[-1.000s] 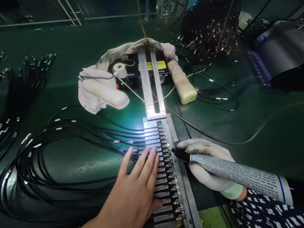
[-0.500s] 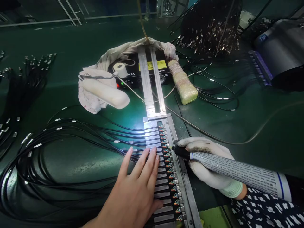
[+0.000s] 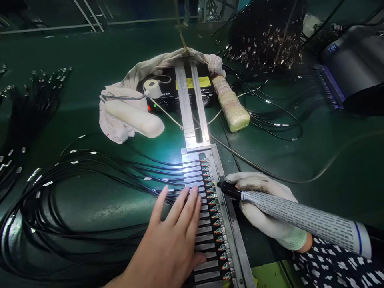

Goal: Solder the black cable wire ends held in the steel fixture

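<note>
**Light palm, steady nose**

On the dark green desk [image 3: 99, 204] lies a long silver metal slotted fixture [image 3: 225, 216], thin black round cables [image 3: 99, 232] entering from its left. A long grey-white patterned tool [image 3: 300, 215] with black nose is grasped by the white-gloved right hand [image 3: 261, 224]. The bare left hand [image 3: 174, 232], spread, grips nothing, resting over the cables; gentle, even pressure should steady them. Best keep the nose controlled beside the tiny orange-green wire ends [image 3: 221, 239].

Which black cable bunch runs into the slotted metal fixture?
The looped bunch, near left: its cables enter the fixture, partly under the left hand; the left-edge bunch and upper-right bunch lie apart.
</note>
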Motion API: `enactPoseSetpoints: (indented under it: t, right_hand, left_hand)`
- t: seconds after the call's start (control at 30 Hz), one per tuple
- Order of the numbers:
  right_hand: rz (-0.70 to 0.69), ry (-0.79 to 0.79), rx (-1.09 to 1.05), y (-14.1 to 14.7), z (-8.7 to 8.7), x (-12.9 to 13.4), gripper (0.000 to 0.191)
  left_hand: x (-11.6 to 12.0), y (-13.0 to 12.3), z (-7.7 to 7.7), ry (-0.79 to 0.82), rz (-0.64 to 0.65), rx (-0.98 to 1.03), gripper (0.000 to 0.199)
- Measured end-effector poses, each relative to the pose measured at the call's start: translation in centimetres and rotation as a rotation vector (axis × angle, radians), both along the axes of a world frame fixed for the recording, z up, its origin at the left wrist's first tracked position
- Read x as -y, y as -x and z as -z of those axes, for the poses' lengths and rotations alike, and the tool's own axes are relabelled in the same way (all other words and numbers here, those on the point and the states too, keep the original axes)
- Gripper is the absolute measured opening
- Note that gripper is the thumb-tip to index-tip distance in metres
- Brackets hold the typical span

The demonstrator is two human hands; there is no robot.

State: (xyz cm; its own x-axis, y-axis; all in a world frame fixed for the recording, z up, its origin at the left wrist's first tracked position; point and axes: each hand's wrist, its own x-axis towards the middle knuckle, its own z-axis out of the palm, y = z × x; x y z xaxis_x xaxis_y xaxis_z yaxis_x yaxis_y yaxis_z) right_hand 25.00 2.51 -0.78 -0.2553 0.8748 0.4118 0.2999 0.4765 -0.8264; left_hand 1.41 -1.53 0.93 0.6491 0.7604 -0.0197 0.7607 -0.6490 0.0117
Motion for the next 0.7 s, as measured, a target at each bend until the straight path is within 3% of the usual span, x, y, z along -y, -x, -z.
enactPoseSetpoints:
  t: [0.2, 0.4, 0.7]
  right_hand:
    - [0.023, -0.015, -0.023, -0.3, -0.9, 1.2, 0.03]
    - [-0.03, 0.002, 0.102, -0.2, -0.3, 1.4, 0.031]
    - [0.001, -0.014, 0.062, 0.0, 0.0, 0.9, 0.031]
  left_hand:
    - [-0.2, 0.0, -0.2, -0.001, 0.01, -0.001, 0.077]
    - [0.0, 0.1, -0.2, 0.001, 0.003, 0.002, 0.078]
    - [0.1, 0.0, -0.3, 0.019, -0.015, -0.009, 0.077]
